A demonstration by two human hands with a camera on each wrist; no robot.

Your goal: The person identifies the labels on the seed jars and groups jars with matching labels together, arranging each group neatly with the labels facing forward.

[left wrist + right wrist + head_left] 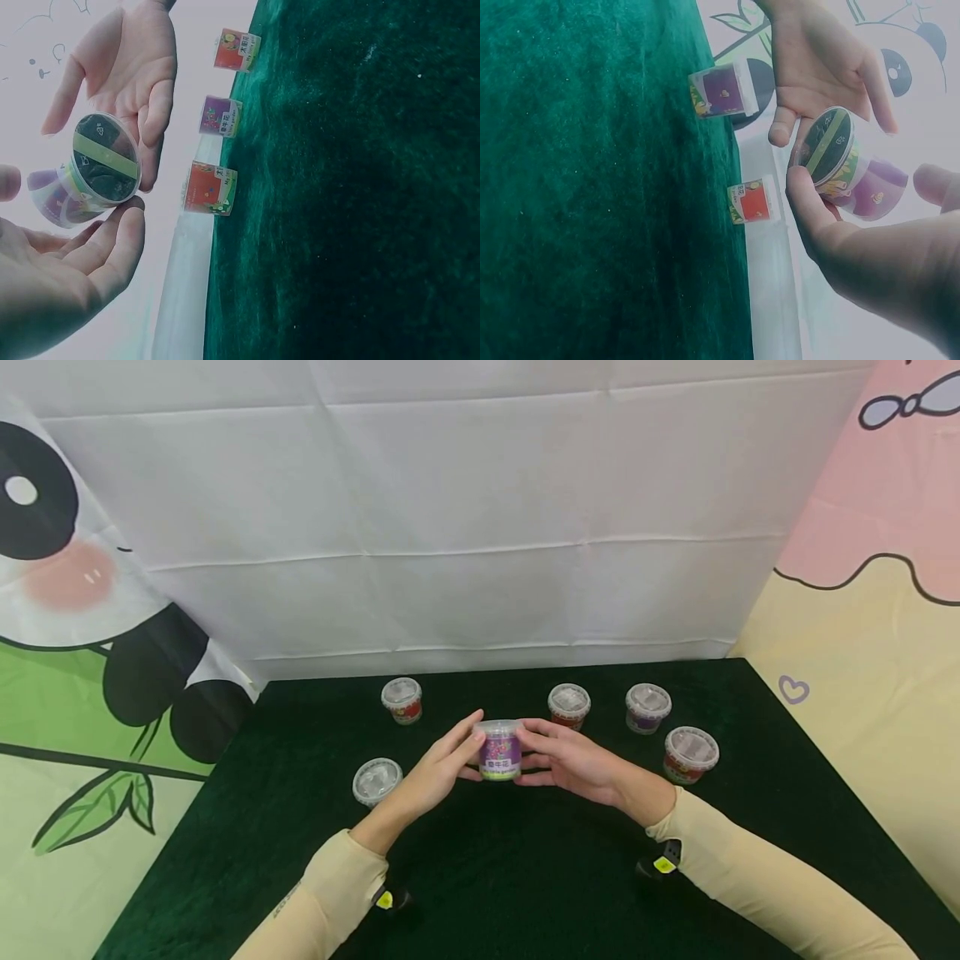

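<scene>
A small clear plastic tub (500, 752) with a lid and a purple flower label is held upright between both hands, over the middle of the green-covered table. My left hand (442, 768) grips its left side, thumb toward the front and fingers round it. On the opposite side, my right hand (577, 764) holds it with the thumb up by the lid and the fingers along the wall. Both wrist views look up at the tub's dark base (109, 157), crossed by a light green strip. Fingertips touch the rim of this base.
Several similar lidded tubs stand on the dark green cloth (510, 877). One red-labelled tub (402, 700) is at the back left; another tub (377, 781) is beside the left wrist. Behind the right hand are red (569, 703), purple (648, 706) and red (691, 752) ones.
</scene>
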